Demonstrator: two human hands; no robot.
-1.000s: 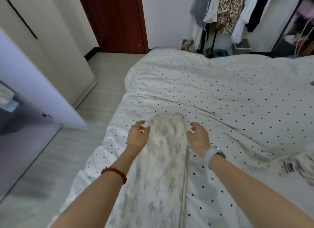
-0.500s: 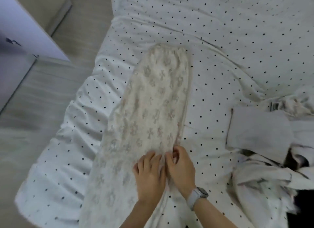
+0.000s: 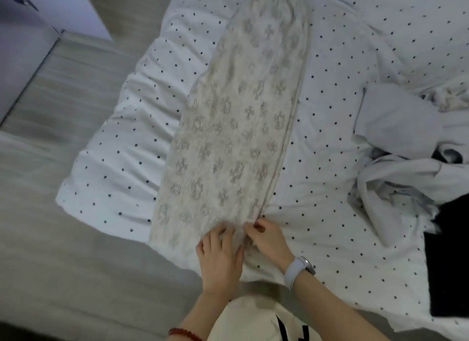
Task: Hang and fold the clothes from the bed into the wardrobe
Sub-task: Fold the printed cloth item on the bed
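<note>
Having moved from the far end, both hands now met at the near hem of the patterned trousers [image 3: 236, 127], lengthwise mid-frame on the bed [image 3: 121, 142]: left hand [image 3: 220, 254] flat, right hand [image 3: 266, 239] pinching, probably ready to fold.

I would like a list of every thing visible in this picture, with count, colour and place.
long patterned cream garment: one, cream with grey motifs, laid flat along the bed.
polka-dot bed cover: one, white with dark dots, under the garment.
pile of white clothes: one, white, right of the garment.
black cloth: one, black, right edge.
wooden floor: grey-beige, left.
left hand: on the garment's near end.
right hand: pinching the garment's near end; white watch on its wrist.
</note>
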